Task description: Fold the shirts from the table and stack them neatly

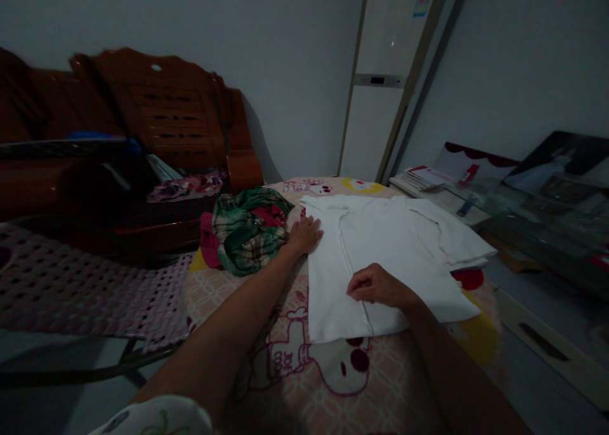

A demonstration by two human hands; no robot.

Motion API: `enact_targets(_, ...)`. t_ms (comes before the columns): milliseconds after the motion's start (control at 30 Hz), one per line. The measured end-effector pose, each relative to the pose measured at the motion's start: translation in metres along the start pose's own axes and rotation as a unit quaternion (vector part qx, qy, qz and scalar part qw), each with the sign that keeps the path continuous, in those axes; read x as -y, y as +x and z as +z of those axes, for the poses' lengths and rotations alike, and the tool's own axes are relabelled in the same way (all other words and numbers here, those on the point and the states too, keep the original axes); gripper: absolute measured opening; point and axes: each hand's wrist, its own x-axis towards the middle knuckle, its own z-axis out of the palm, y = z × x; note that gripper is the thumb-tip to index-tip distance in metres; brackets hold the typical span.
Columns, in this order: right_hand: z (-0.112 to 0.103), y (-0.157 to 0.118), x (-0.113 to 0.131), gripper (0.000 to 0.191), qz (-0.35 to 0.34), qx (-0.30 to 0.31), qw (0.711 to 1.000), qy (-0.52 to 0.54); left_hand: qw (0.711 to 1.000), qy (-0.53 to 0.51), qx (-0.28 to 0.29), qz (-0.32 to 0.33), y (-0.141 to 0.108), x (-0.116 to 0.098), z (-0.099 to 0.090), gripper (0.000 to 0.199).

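Observation:
A white T-shirt (pixel 385 238) lies spread on the table, its left side folded inward along a long edge. My left hand (pixel 305 234) is open, with the fingers flat on the shirt's left edge near the top. My right hand (pixel 378 286) is closed, its fingers curled together over the folded edge in the lower middle of the shirt. Whether cloth is between those fingers is hidden. Left of my left hand sits a crumpled heap of green plaid cloth (pixel 250 235) with dark pink fabric in it.
The round table has a patterned cloth (pixel 295 359). Behind on the left stands a wooden sofa (pixel 176 118), with a woven chair (pixel 95 283) nearer me. A tall white air conditioner (pixel 380 61) stands at the back. A glass-topped cabinet (pixel 533 213) with papers is on the right.

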Motion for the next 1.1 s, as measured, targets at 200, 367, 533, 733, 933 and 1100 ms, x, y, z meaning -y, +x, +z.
enact_targets(200,0.007,0.001,0.004,0.019,0.005,-0.015,1.000,-0.019,0.995,-0.013,-0.041,-0.090,0.002,0.008,-0.006,0.041)
enact_targets(367,0.008,-0.001,0.011,0.024,0.048,-0.044,0.998,-0.001,0.988,-0.033,-0.072,-0.130,0.005,0.015,-0.008,0.033)
enact_targets(533,0.014,0.002,0.008,0.022,0.016,-0.097,0.995,0.008,0.980,-0.088,-0.073,-0.163,0.004,0.016,-0.011,0.031)
enact_targets(733,0.057,0.009,0.024,0.019,-0.112,-0.082,0.983,-0.121,0.974,-0.108,-0.068,-0.186,0.006,0.012,-0.016,0.025)
enact_targets(933,0.092,0.009,0.045,0.038,-0.208,0.048,0.883,-0.418,0.960,-0.181,-0.076,-0.198,0.007,0.011,-0.018,0.024)
enact_targets(1100,0.083,0.005,0.045,0.035,-0.175,0.060,0.861,-0.473,0.958,-0.242,-0.064,-0.138,0.011,0.013,-0.013,0.051)
